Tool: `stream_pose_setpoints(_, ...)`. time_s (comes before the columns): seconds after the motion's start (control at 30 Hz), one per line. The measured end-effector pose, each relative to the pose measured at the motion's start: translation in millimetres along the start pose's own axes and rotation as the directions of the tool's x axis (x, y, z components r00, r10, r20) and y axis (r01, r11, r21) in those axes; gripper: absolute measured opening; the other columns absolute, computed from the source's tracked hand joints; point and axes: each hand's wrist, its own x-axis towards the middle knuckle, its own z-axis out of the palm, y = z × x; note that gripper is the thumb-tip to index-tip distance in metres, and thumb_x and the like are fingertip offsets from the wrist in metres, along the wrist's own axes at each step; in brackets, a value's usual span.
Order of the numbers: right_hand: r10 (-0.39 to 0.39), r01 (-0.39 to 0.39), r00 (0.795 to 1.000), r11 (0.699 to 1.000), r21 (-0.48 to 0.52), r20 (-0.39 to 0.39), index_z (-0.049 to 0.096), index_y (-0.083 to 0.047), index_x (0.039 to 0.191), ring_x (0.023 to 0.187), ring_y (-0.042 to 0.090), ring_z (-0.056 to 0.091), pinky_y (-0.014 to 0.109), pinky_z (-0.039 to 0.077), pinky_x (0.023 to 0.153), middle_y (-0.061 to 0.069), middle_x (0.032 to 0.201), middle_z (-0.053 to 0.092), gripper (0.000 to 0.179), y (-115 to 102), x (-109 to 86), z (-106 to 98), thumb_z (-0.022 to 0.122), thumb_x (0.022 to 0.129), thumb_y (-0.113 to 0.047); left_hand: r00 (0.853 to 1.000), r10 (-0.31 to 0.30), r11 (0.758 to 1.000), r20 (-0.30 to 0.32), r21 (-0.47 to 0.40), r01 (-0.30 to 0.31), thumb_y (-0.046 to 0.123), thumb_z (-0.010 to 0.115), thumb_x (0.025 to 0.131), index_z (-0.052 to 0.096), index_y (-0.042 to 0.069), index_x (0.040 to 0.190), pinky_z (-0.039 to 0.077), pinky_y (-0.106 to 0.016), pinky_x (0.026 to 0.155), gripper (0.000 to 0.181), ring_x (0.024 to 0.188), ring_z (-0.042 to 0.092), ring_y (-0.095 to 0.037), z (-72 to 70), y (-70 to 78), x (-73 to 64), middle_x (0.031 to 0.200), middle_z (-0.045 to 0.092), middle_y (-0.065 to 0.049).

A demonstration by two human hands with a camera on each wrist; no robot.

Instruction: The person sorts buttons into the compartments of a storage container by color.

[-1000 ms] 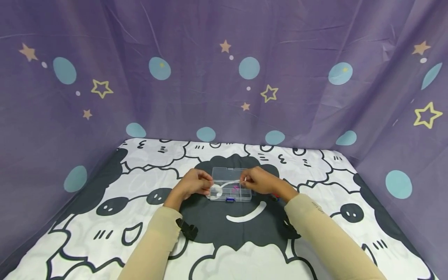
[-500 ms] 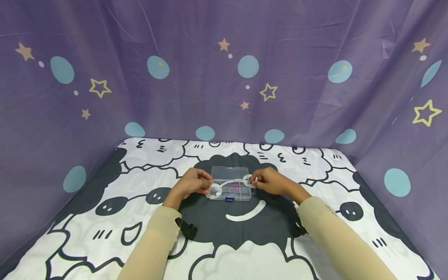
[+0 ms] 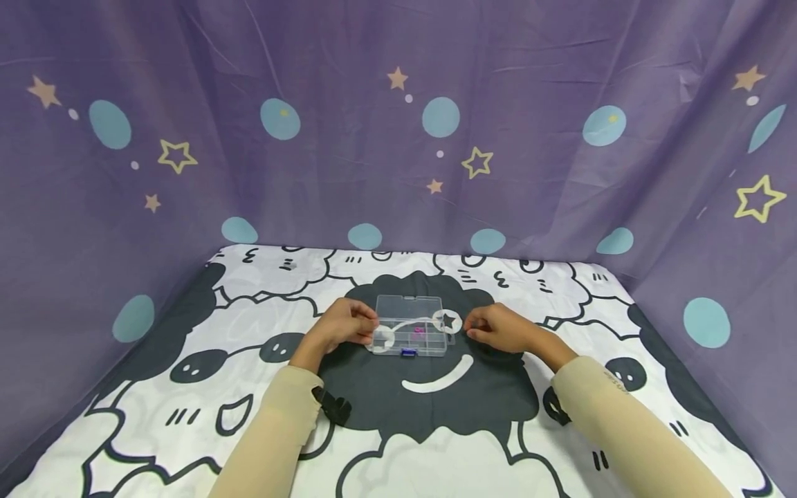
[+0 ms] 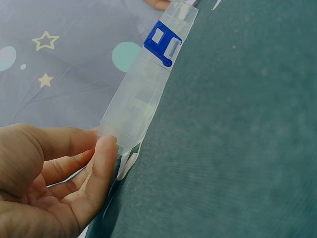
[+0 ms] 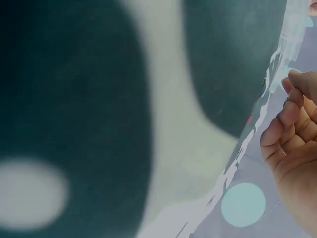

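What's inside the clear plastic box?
In the head view, small pink contents show inside the clear plastic box, too small to identify. The left hand covers part of the box's left edge; anything behind that hand cannot be seen.

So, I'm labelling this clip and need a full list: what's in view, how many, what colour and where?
box: 1, clear, open on the cloth between the hands
latch: 1, blue, box's near side
small pieces: count unclear, pink, inside the box
speck: 1, red, on the cloth, right wrist view
cloth: 1, black and white print, under the box
curtain: at least 1, purple, behind and at both sides
sleeves: 2, beige, on the forearms
left hand: 1, bare, pinching the box's left end
right hand: 1, bare, right of the box
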Motion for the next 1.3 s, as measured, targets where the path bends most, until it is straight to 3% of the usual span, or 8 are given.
stream_pose_setpoints(0.37,0.051,-0.052,0.999,0.999,0.004,0.017,0.07,-0.005,0.1,0.058,0.002,0.052,0.024,0.05,0.055,-0.008,0.071,0.064,0.003,11,-24.2,-9,0.068,0.098,-0.006,1.0,-0.007,1.0,0.002,-0.009,0.007,0.001,0.07,0.095,0.068,-0.008,0.114,0.064,-0.032,0.065,0.02,0.07,0.071,-0.021,0.4,-0.2,0.3,0.099,0.067,-0.018)
stream_pose_setpoints(0.77,0.09,-0.089,0.995,0.996,-0.025,0.048,0.069,-0.006,0.093,0.062,0.0,0.053,0.022,0.049,0.057,-0.008,0.074,0.067,0.008,24,-45.5,-20,0.068,0.093,0.002,1.0,-0.004,1.0,0.002,-0.007,0.004,0.001,0.07,0.095,0.068,-0.007,0.112,0.064,-0.032,0.066,0.018,0.07,0.071,-0.02,0.2,0.7,-0.6,0.098,0.067,-0.017)
stream_pose_setpoints(1.0,0.081,-0.082,0.994,0.997,0.0,0.074,0.07,-0.006,0.096,0.061,0.0,0.052,0.023,0.049,0.058,-0.009,0.07,0.064,0.006,27,-49.2,-20,0.07,0.093,0.0,1.0,-0.003,1.0,0.002,-0.007,0.003,0.0,0.07,0.095,0.068,-0.008,0.113,0.064,-0.031,0.065,0.019,0.069,0.071,-0.02,-0.1,1.6,-1.3,0.098,0.067,-0.018)
stream_pose_setpoints(1.3,0.032,-0.027,0.997,0.997,-0.074,0.069,0.071,-0.006,0.093,0.057,-0.002,0.049,0.022,0.048,0.058,-0.013,0.065,0.059,0.005,26,-47.2,-19,0.073,0.092,-0.002,1.0,-0.003,1.0,0.003,-0.001,0.003,0.0,0.07,0.095,0.068,-0.008,0.112,0.064,-0.032,0.066,0.019,0.071,0.071,-0.021,-0.5,1.0,-0.7,0.098,0.067,-0.017)
